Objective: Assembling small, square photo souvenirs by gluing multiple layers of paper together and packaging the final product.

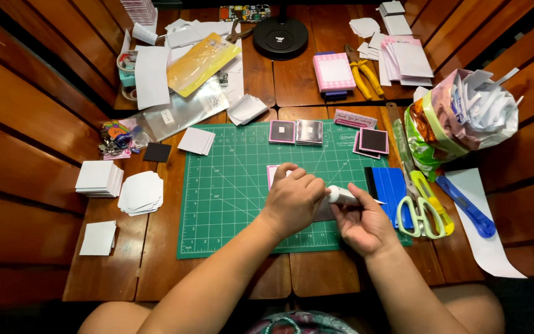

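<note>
As seen from the head view, I find both hands at lower centre of the frame, over the green mat (230,185). The left hand (293,196) lies palm down with fingers curled close, pressing a pink-edged card (271,175) whose corner shows at the fingertips; most of the card is hidden. The right hand (363,224) has its fingers wrapped around a white glue tube (343,195), the nozzle end touching the left hand's knuckles. Just right of the right hand lie a blue scraper (394,188) and green-yellow scissors (424,207); further right, a blue knife (468,207) rests on a white strip. Along the mat's top edge sit dark squares in pink frames (296,132). At left of the frame, white card stacks (118,185) stand on the wooden table (118,272). At upper right, a bag of paper scraps (465,114).
</note>
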